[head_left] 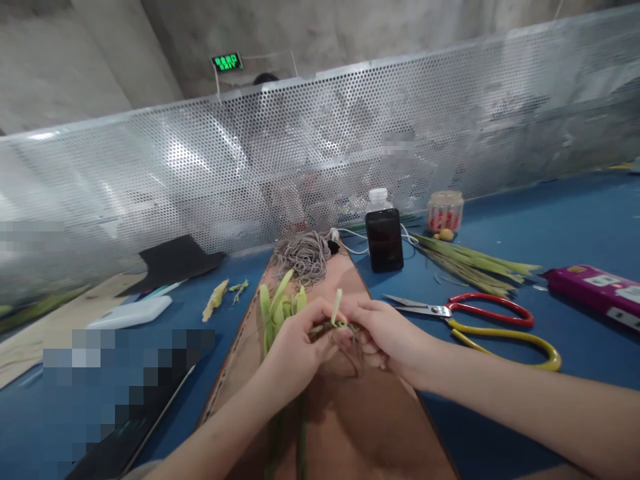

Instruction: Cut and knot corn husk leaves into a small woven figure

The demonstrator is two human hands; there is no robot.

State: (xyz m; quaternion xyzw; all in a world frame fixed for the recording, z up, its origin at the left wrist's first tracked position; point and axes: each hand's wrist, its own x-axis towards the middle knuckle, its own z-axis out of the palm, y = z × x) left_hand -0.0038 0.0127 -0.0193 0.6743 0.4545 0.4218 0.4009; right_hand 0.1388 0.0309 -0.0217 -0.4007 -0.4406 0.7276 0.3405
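Both my hands meet over a brown board that runs away from me. My left hand is closed round a bunch of green leaf stalks, whose tips stick up past my fingers while the stems trail back under my wrist. My right hand pinches a thin strand against the same stalks where the two hands touch. A tangle of grey twine lies at the far end of the board.
Red and yellow scissors lie right of the board on the blue table. Beyond are a dark phone, a white bottle, a jar, loose green stalks and a pink power strip. A perforated metal screen stands behind.
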